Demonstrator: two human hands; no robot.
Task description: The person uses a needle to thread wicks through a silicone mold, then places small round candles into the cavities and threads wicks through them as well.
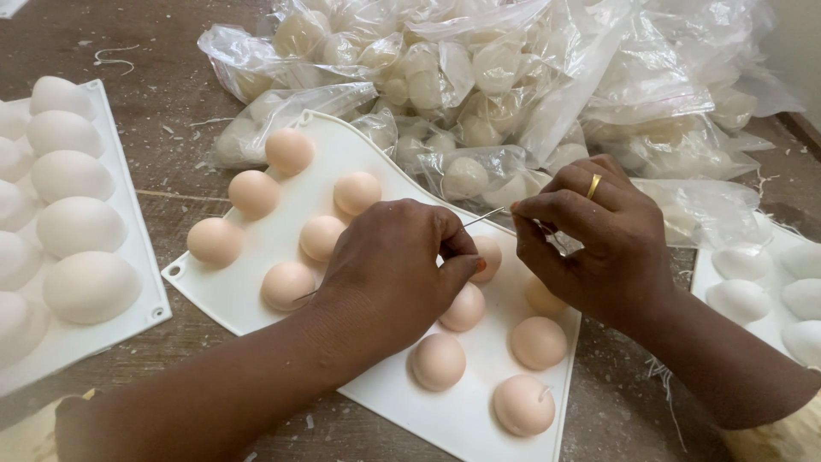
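Observation:
A white silicone mould (376, 158) lies on the wooden table, its domed backs filled with several peach-coloured wax domes (254, 193). My left hand (393, 269) rests over the middle of the mould, fingers closed near one dome (489, 252). A thin metal needle (484, 216) runs between my two hands. My right hand (590, 235), with a gold ring, pinches the needle's far end together with a thin white thread (554, 244). Both hands hover just above the mould's middle row.
A second white mould (128, 257) with pale domes sits at the left. Another mould (770, 291) lies at the right edge. A heap of clear plastic bags (513, 77) holding pale round pieces fills the back. Wax shavings dot the wooden tabletop (171, 77).

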